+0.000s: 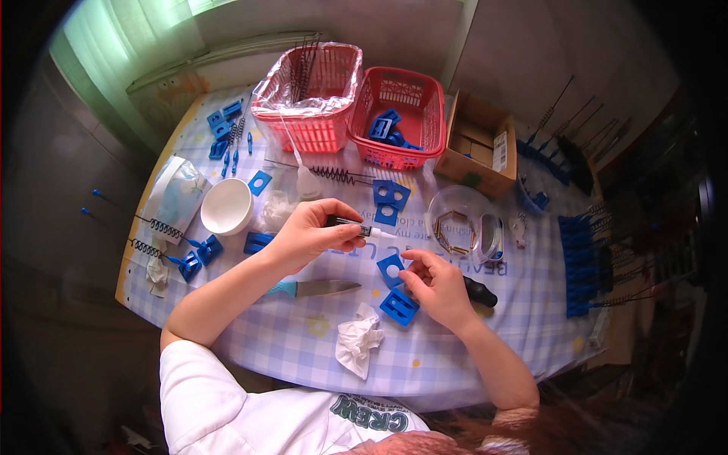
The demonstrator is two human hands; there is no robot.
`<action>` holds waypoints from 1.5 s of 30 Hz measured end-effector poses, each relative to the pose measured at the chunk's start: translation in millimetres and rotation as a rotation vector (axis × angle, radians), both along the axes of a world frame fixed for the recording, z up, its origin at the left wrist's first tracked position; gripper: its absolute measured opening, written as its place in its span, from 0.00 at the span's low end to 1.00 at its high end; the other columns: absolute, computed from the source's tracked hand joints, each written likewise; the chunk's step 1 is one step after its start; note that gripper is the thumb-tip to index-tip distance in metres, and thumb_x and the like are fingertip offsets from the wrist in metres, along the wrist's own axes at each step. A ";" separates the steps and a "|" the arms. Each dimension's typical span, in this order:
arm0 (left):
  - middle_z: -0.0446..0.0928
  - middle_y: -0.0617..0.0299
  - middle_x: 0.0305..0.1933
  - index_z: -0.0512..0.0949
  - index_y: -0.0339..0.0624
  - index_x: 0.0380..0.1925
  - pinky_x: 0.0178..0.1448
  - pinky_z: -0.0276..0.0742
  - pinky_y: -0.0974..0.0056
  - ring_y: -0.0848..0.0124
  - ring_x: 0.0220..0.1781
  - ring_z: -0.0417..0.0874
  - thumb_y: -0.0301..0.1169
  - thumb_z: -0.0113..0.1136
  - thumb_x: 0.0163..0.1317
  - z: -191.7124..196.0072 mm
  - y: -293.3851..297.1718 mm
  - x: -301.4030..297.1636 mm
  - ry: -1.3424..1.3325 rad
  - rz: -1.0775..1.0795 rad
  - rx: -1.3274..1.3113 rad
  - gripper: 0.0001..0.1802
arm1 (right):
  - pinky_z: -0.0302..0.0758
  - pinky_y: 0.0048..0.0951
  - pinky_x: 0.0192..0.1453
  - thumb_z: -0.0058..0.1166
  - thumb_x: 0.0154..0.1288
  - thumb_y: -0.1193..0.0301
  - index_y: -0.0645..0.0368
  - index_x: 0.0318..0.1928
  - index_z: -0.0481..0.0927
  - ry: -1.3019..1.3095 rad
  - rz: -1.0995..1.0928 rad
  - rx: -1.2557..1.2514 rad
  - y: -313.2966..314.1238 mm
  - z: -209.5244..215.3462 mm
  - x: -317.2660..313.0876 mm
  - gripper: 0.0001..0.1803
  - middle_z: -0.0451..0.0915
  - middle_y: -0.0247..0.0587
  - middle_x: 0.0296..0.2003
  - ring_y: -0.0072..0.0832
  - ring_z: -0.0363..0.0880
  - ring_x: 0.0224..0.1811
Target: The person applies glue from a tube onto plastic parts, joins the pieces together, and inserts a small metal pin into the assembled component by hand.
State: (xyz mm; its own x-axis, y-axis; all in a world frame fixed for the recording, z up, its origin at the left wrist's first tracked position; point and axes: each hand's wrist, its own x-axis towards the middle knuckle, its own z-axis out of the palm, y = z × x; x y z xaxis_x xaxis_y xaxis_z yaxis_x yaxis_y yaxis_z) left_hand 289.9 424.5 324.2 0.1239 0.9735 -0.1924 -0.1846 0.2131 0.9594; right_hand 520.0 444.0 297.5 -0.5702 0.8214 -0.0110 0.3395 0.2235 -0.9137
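Note:
My left hand (322,226) grips a small black glue tube (350,226), its white nozzle pointing right, above the middle of the table. My right hand (438,287) is just right of the nozzle, fingers curled toward the thumb; whatever they pinch is too small to make out. Beside its fingertips are a blue plate with a round hole (390,267) and, nearer me, a blue slotted block (400,305). A knife (326,288) with a teal handle lies below my left wrist. Crumpled white tissue (359,341) sits close to the table's near edge.
Two red baskets (398,158) and a cardboard box (476,168) stand at the back. A white bowl (227,206) is at left; a clear round container (453,199) with brass-coloured tubes is at right. Blue blocks with black spiral rods (580,265) line the right edge. A black-handled object (480,292) lies beside my right hand.

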 end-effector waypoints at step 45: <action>0.74 0.59 0.33 0.70 0.37 0.32 0.30 0.74 0.80 0.73 0.35 0.80 0.28 0.53 0.57 -2.5 -25.5 26.0 -0.557 -0.168 -0.331 0.07 | 0.74 0.21 0.35 0.50 0.53 0.79 0.62 0.31 0.65 0.338 0.213 -0.163 -21.6 9.1 -2.1 0.07 0.77 0.40 0.29 0.23 0.77 0.34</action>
State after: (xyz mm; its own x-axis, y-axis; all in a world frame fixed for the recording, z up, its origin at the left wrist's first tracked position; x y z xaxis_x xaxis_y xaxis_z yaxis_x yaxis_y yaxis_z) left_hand 315.9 399.0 321.7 0.4356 0.8330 -0.3411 -0.5722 0.5488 0.6095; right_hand 517.9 422.4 306.5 -0.7209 0.6878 0.0855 -0.0229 0.0996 -0.9948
